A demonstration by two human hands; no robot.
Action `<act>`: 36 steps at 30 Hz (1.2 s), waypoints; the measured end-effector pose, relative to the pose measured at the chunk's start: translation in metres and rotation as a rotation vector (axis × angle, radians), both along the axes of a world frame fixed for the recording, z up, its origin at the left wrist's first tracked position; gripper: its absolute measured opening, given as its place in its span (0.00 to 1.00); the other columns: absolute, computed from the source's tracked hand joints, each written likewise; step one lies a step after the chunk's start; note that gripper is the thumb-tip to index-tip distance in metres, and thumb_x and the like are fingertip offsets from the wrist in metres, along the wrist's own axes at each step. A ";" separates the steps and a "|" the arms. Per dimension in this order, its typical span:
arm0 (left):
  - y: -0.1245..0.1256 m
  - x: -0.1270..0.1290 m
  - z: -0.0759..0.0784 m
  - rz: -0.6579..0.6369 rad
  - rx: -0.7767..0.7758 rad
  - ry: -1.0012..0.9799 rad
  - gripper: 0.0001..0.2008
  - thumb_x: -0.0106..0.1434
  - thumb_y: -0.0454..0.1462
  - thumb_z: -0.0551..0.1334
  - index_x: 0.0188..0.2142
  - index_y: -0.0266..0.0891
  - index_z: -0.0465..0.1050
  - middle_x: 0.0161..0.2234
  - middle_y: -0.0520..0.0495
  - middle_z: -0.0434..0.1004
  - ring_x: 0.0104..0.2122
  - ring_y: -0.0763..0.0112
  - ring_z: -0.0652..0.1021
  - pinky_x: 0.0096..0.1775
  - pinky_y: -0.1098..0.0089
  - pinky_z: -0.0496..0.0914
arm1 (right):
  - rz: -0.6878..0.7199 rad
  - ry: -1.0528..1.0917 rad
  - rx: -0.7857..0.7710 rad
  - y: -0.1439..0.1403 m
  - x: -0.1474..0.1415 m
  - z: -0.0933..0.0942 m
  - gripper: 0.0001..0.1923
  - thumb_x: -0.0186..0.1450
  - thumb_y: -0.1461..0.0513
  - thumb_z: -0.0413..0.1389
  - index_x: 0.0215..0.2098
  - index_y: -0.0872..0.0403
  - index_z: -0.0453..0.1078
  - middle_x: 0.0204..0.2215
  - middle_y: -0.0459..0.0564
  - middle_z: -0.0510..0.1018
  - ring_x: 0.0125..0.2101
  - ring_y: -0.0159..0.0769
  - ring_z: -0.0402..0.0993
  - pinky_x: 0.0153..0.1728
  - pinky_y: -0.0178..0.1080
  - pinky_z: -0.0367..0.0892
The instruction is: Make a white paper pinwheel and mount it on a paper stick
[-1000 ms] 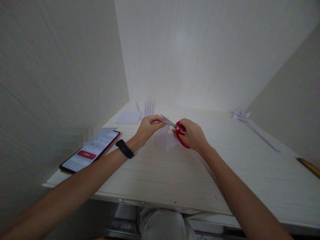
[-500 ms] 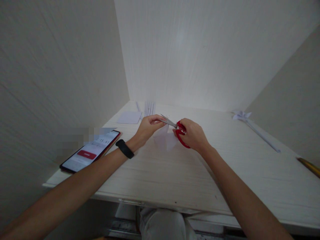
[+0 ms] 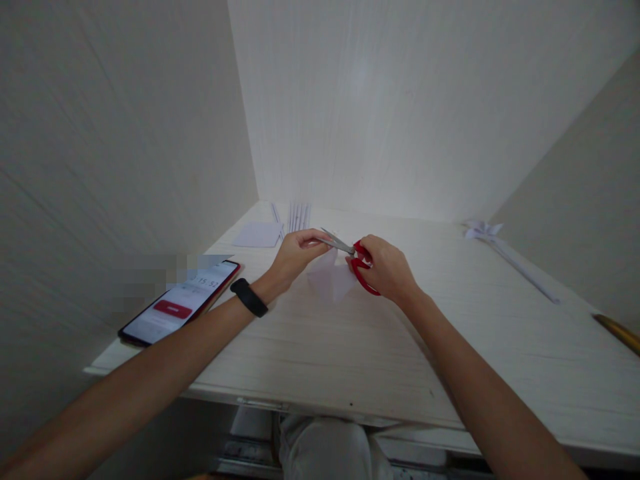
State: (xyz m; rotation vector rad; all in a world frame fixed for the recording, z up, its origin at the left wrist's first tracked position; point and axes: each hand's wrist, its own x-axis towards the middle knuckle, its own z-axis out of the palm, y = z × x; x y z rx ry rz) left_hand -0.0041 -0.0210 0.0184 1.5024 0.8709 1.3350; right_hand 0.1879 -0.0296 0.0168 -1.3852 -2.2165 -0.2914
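Head view. The left hand (image 3: 295, 254) pinches the upper edge of a white paper piece (image 3: 330, 279), fingers pressed together on it, above the middle of the desk (image 3: 350, 347). The right hand (image 3: 387, 270) is closed through the red handles of the scissors (image 3: 353, 260); the metal blades point toward the left hand and meet the paper at its top edge. How far the blades stand apart cannot be told. The paper hangs between the two hands, its lower part near the desk surface; whether it touches cannot be told.

A black wristband (image 3: 249, 297) sits on the left wrist. A phone (image 3: 180, 303) with a lit screen lies at the desk's left edge. A flat paper sheet (image 3: 259, 235) and several paper strips (image 3: 299, 216) lie at the far left corner. A folded paper pinwheel on a stick (image 3: 483, 231) lies near the far right corner. A yellowish object (image 3: 617, 331) rests at the right edge, partly cut off.
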 end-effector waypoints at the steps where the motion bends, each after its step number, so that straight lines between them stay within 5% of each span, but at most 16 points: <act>1: 0.000 0.000 0.000 0.002 -0.001 -0.001 0.06 0.49 0.35 0.67 0.28 0.36 0.76 0.33 0.47 0.79 0.35 0.70 0.77 0.43 0.69 0.69 | 0.001 -0.003 0.001 0.000 0.000 0.000 0.07 0.61 0.58 0.52 0.29 0.54 0.62 0.29 0.49 0.71 0.29 0.34 0.64 0.27 0.35 0.51; 36: 0.001 0.001 -0.003 -0.054 -0.020 -0.053 0.06 0.51 0.36 0.66 0.29 0.36 0.76 0.31 0.47 0.78 0.34 0.71 0.75 0.41 0.69 0.68 | -0.002 0.012 -0.077 0.004 0.000 -0.002 0.09 0.62 0.58 0.52 0.26 0.54 0.64 0.27 0.49 0.73 0.26 0.32 0.63 0.27 0.35 0.50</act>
